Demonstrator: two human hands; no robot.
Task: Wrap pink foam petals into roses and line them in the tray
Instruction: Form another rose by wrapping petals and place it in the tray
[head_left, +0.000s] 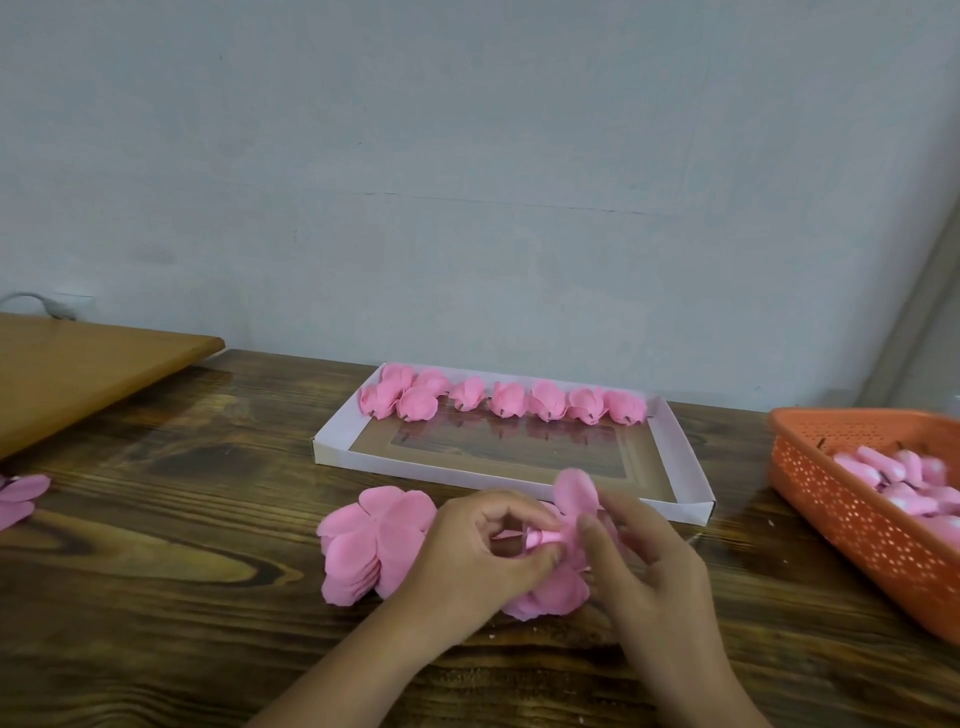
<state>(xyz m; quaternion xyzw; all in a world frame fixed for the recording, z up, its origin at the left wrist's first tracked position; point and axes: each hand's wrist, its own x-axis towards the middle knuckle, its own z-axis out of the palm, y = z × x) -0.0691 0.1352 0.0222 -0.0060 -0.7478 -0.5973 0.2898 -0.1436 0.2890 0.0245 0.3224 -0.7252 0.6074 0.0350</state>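
We see the dark wood table (156, 571), white cardboard tray (685, 467) at 12 with finished roses (509, 399) lined along its far wall, orange basket (831, 499) at 3. Petal stack (363, 540) sits by the left hand (467, 551), whose curled fingers pinch a pink bud core (543, 536). Right hand (649, 551), fingers bent, holds a foam petal (574, 493) against it.

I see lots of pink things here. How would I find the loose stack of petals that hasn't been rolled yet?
Start at the white tray in the middle of the wooden table. Just in front of its near left corner, beside the left hand, lies the petal stack. Unlike the rolled roses lined along the tray's far side, it lies flat and fanned out.
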